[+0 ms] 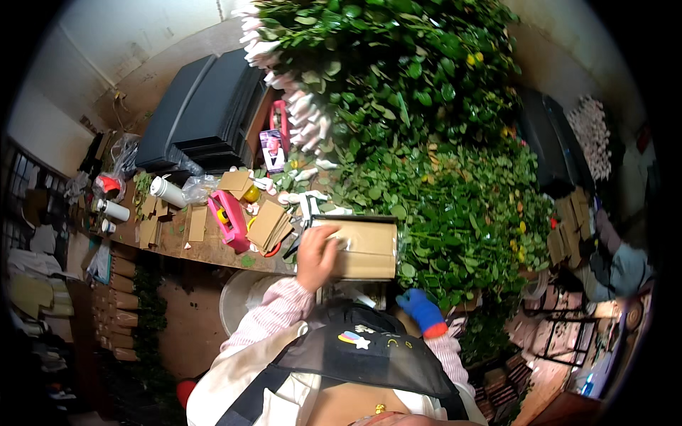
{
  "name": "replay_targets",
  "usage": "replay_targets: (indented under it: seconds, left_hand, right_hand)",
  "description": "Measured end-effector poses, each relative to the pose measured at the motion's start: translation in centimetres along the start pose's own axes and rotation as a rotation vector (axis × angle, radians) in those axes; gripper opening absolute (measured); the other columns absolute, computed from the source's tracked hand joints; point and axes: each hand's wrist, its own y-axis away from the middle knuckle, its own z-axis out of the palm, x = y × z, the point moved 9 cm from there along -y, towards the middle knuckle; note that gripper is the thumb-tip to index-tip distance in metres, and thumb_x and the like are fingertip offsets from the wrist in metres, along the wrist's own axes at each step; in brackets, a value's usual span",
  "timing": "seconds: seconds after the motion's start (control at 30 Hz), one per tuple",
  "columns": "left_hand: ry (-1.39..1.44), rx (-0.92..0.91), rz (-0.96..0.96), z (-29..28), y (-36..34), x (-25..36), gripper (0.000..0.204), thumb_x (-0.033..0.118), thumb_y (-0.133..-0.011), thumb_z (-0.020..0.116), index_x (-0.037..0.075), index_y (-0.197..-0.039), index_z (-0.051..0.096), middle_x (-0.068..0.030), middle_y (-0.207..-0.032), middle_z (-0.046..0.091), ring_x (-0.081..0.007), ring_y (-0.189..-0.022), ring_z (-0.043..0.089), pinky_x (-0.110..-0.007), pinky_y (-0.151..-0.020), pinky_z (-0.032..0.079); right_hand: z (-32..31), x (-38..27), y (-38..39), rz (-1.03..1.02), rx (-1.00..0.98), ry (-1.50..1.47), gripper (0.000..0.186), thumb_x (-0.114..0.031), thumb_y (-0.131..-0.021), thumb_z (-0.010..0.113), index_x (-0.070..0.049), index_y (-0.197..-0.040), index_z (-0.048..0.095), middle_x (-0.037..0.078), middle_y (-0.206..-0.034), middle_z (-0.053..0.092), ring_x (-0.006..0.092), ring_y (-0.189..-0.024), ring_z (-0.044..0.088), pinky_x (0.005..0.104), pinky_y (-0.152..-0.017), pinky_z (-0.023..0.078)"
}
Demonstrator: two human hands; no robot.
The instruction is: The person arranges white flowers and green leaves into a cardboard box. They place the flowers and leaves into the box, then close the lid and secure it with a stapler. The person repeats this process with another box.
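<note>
My left hand (318,255) lies on a brown cardboard piece (366,252) in a dark-edged tray at the table's front edge, with its fingers bent together; whatever is under the fingertips is too small to make out. Just right of and below the cardboard is my right hand (419,309) in a blue glove with a red cuff, its fingers loosely bent and apart, beside a big heap of leafy stems (455,227). White-wrapped flower heads (305,117) line the upper pile. Small cardboard sheets (270,226) and a pink plastic tool (229,220) lie left of the tray.
Dark stacked boards (195,113) stand at the back left, near white bottles (168,190) on the wooden table (174,234). A white bucket (238,302) is below the edge. More dark boards (547,142) and cardboard (568,227) are at the right. Wrapped bundles (117,305) stand at lower left.
</note>
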Motion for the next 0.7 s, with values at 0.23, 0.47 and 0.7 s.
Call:
replay_targets:
  seconds: [0.23, 0.47, 0.7]
  left_hand:
    - [0.533, 0.281, -0.715, -1.4, 11.4, -19.2, 0.026, 0.016, -0.105, 0.061, 0.004, -0.128, 0.06, -0.0041, -0.114, 0.062, -0.0121, -0.096, 0.056, -0.029, -0.088, 0.048]
    - [0.665, 0.251, -0.904, -1.8, 11.7, -20.0, 0.035, 0.026, -0.108, 0.057, 0.006, -0.137, 0.055, -0.0049, -0.114, 0.065, -0.0129, -0.101, 0.06, -0.029, -0.083, 0.05]
    - [0.678, 0.17, -0.888, 2.1, 12.1, -22.6, 0.033, 0.025, -0.108, 0.058, 0.007, -0.135, 0.055, -0.0006, -0.107, 0.06, -0.0099, -0.094, 0.053, -0.027, -0.085, 0.046]
  right_hand:
    - [-12.0, -32.9, 7.8, -0.83, 0.082, -0.287, 0.033, -0.03, -0.098, 0.069, -0.005, -0.118, 0.074, 0.014, -0.12, 0.074, 0.0353, -0.11, 0.069, 0.0452, -0.102, 0.052]
    - [-3.3, -41.7, 1.6, -1.188, -0.015, 0.535, 0.037, -0.043, -0.091, 0.07, -0.009, -0.106, 0.073, 0.007, -0.127, 0.065, 0.0273, -0.132, 0.054, 0.0532, -0.122, 0.033]
    - [-11.0, -44.0, 2.1, -1.088, 0.177, 0.484, 0.04, -0.046, -0.092, 0.068, -0.009, -0.108, 0.072, 0.014, -0.118, 0.066, 0.0359, -0.124, 0.057, 0.0567, -0.118, 0.034]
